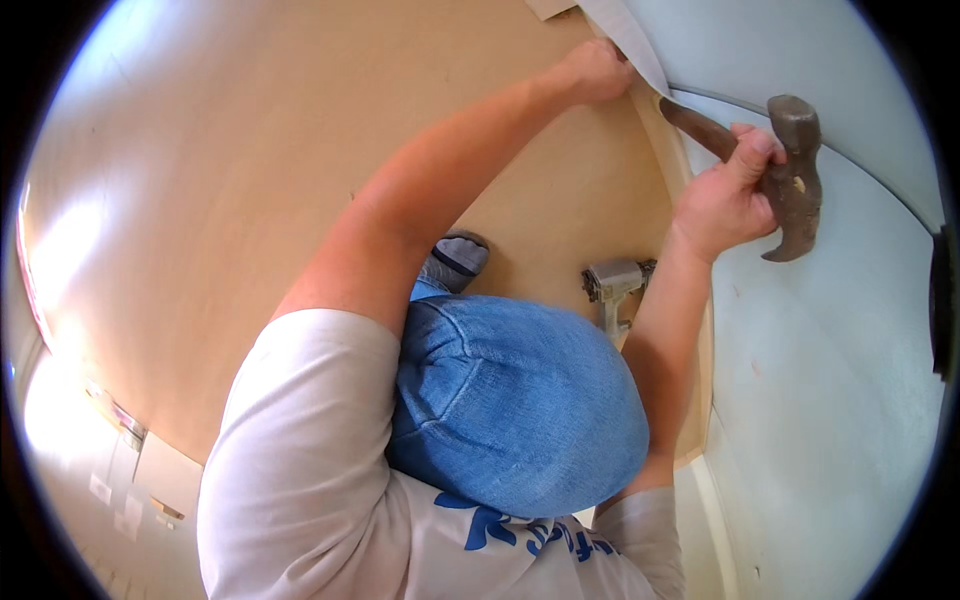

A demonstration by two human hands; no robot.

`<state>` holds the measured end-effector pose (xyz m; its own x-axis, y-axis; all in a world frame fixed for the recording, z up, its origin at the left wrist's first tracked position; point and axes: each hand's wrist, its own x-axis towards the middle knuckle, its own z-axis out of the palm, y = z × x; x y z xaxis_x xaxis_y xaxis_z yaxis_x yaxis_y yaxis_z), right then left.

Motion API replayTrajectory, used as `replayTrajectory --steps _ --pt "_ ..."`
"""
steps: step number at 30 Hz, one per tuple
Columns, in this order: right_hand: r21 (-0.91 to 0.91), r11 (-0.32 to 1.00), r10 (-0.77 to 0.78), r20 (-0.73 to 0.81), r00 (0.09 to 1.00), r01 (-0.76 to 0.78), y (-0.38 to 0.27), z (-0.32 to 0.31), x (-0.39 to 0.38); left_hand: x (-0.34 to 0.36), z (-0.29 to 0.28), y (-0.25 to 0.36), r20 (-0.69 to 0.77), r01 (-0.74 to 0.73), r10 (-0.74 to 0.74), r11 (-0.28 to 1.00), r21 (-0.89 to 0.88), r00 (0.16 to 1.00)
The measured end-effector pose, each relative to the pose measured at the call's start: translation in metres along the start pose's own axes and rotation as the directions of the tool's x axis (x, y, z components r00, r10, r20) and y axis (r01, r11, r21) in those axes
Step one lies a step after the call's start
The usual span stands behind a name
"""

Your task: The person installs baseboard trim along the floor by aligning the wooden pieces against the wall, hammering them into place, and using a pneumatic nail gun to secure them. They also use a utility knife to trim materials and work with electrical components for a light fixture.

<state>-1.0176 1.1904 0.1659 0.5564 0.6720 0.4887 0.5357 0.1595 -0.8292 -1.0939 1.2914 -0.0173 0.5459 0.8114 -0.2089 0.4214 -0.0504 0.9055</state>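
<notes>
My right hand is wrapped around a claw hammer, gripping it just below its worn metal head. The hammer's brown handle points up and left, toward the seam between floor and wall. My left hand reaches far forward, closed in a fist at the brown floor's edge, beside the curling end of a white strip. Whatever lies in its fingers is hidden. Near my right forearm, a nail gun rests on the floor, partly covered by the arm.
A pale blue-grey wall panel rises along the right side. Brown floor spreads to the left and ahead. My bent knee in blue jeans fills the middle, with a grey-socked foot beyond it. Flat pieces lie at lower left.
</notes>
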Motion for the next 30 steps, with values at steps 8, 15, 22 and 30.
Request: replayTrajectory --steps 8,15,22,30 --pt "-0.075 0.831 0.556 0.143 0.819 -0.551 -0.038 -0.062 -0.090 0.014 0.016 -0.051 0.067 0.026 -0.039 0.981 0.193 0.997" --pt "-0.544 0.136 0.990 0.035 0.140 -0.828 -0.047 -0.056 -0.212 0.017 0.018 -0.040 0.180 -0.271 0.205 0.783 0.560 0.962" --pt "-0.926 0.251 0.966 0.219 0.139 -0.281 -0.044 -0.065 -0.204 0.011 0.010 -0.035 0.187 -0.181 0.150 0.969 0.165 0.971" --pt "-0.915 0.384 0.731 0.222 0.645 -0.121 0.006 -0.207 -0.251 0.020 0.007 -0.038 0.045 -0.197 0.202 0.976 -0.093 0.978"
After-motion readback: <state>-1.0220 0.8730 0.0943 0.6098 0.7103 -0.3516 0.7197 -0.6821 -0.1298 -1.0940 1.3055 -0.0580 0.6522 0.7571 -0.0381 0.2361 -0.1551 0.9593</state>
